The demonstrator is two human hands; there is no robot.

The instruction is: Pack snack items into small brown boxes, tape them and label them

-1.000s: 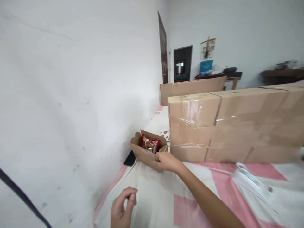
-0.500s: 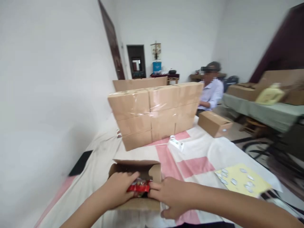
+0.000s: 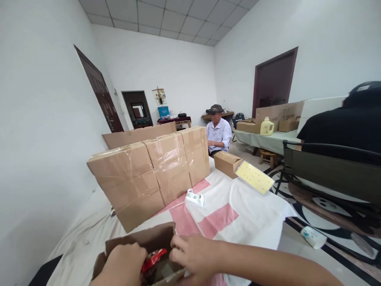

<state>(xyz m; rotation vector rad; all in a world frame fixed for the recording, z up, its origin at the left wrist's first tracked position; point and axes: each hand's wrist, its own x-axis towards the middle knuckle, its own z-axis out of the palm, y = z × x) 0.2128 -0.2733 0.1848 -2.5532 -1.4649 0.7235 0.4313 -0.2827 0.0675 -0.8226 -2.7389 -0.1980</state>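
An open cardboard box (image 3: 154, 234) is in front of me at the bottom of the view. My left hand (image 3: 123, 260) reaches into its left side, with the fingers curled against a shiny red packet (image 3: 153, 260). Its fingertips are mostly hidden, but the hand looks closed on the packet. My right hand (image 3: 195, 254) is bent over the right side of the box, its fingers curled over the wall there. Part of the box's contents is hidden by my hands and the frame edge.
Taped brown cartons (image 3: 154, 171) form a wall across the table. A white tape dispenser (image 3: 195, 198) stands before them. Further right are a brown box (image 3: 228, 163) and a yellow dotted sheet (image 3: 255, 177). A white container (image 3: 314, 237) lies on the floor. Two people sit beyond.
My view has tilted up and turned right. The left hand has drawn toward the box's left side with the red packet beside it. The yellow sheet now appears closer to the brown box.
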